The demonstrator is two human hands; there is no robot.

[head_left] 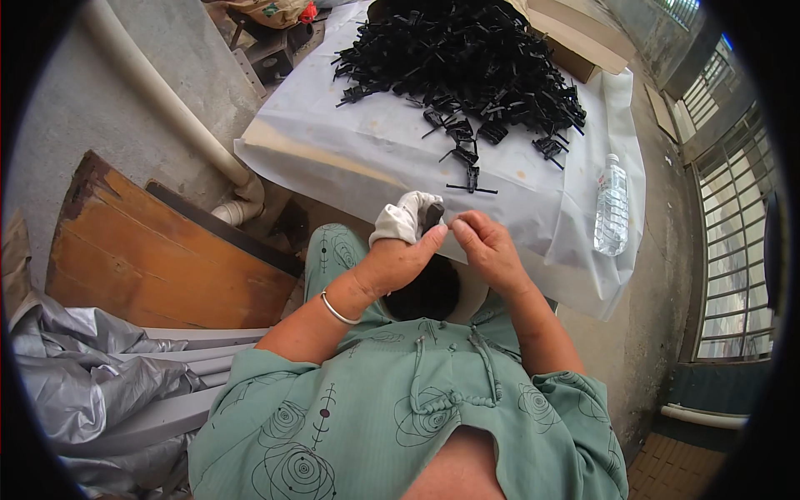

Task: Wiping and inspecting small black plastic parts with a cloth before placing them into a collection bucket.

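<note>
My left hand has a white cloth around its fingers and grips a small black plastic part near the table's front edge. Close beside it, my right hand is closed in a pinch, thumb against forefinger. Whatever sits between those fingertips is too small to make out. Just beyond both hands, a few loose black plastic parts with thin prongs lie on the table. Behind them rises a large heap of similar black parts.
White plastic sheeting covers the table. On its right stands a clear bottle; a cardboard box is behind. Between my knees is a round container with dark contents. An orange-brown board and silver sheeting lie left.
</note>
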